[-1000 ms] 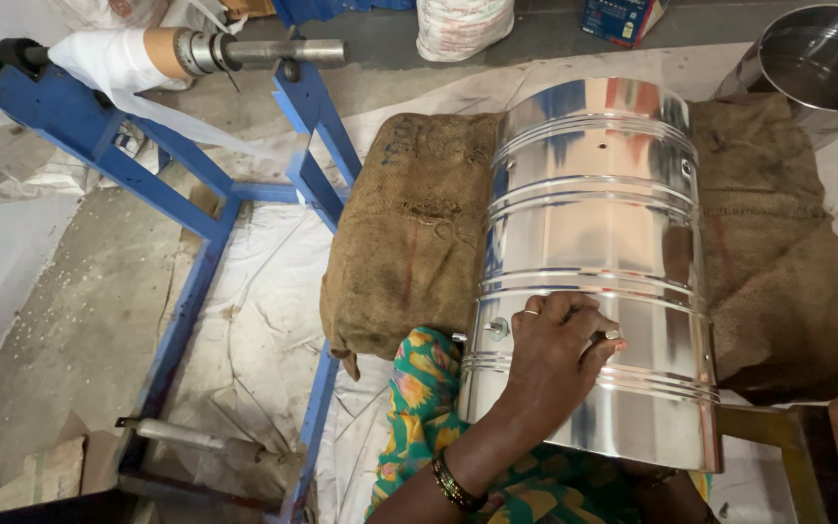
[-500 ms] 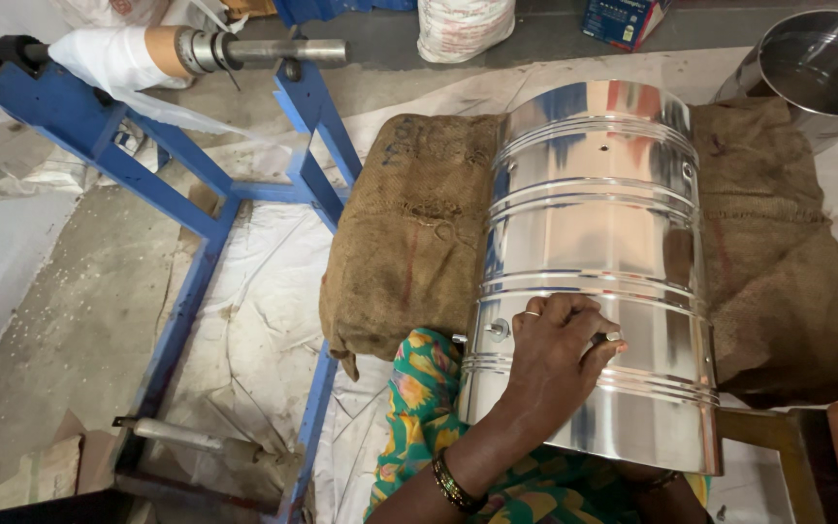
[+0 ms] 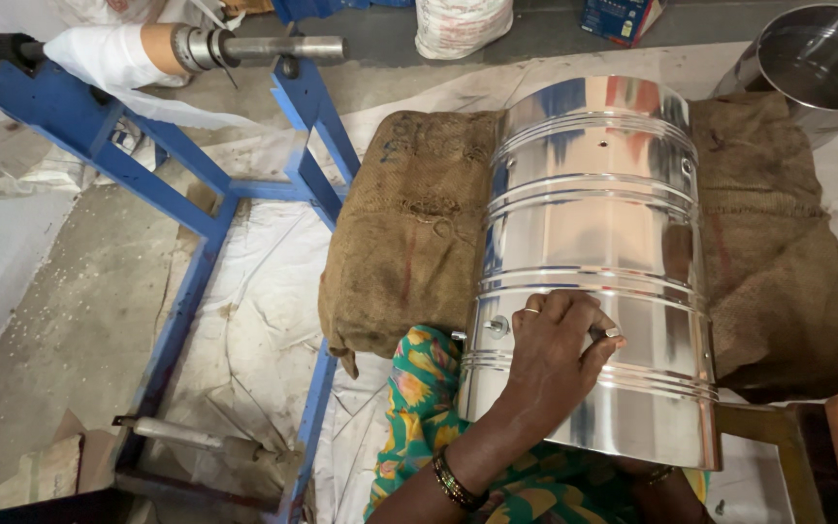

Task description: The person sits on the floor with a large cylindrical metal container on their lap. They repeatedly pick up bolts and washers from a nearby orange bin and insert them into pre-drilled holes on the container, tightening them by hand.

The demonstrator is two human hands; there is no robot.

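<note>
Steel drum (image 3: 594,262), shiny, ribbed, lying on its side across a burlap sack (image 3: 409,233), open end toward the person's lap. Left hand (image 3: 555,354) rests palm-down on the drum's curved wall near the lower rib, fingers curled loosely, pinching a small dark bit at the fingertips; can't tell what it is. Small bolt (image 3: 497,326) sticks out of the drum wall just left of that hand. Right hand (image 3: 661,477) mostly hidden under the drum's near rim, grip can't tell. Left of the drum: blue metal stand (image 3: 196,194) holding a roll of white film (image 3: 109,53) on a shaft. Beyond the drum's far right: a second steel drum (image 3: 817,58), upright, open. White sheeting (image 3: 254,320) on the floor under the stand
</note>
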